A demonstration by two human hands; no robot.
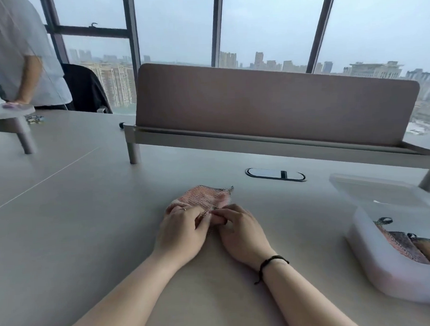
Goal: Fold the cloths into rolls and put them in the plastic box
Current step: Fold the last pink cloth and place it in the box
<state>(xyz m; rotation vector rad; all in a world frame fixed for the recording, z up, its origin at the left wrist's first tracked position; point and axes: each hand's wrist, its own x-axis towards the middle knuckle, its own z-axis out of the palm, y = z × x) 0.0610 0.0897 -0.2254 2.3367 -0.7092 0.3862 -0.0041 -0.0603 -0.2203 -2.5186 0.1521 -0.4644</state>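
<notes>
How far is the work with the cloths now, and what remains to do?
Done: some cloths already lie in the plastic box at the right, though how many is unclear. In hand: the left hand and right hand pinch the near edge of the pink cloth on the table, starting its roll. Left: finish rolling it and put it in the box.

High-rise office. Shared desk (88,217) laid out under the hands; padded divider screen (275,106) mounted beyond them, oval cable port (274,174) set between. Dark office chair (87,87) placed far left. Full-height windows (264,20) behind, city towers seen below.
</notes>
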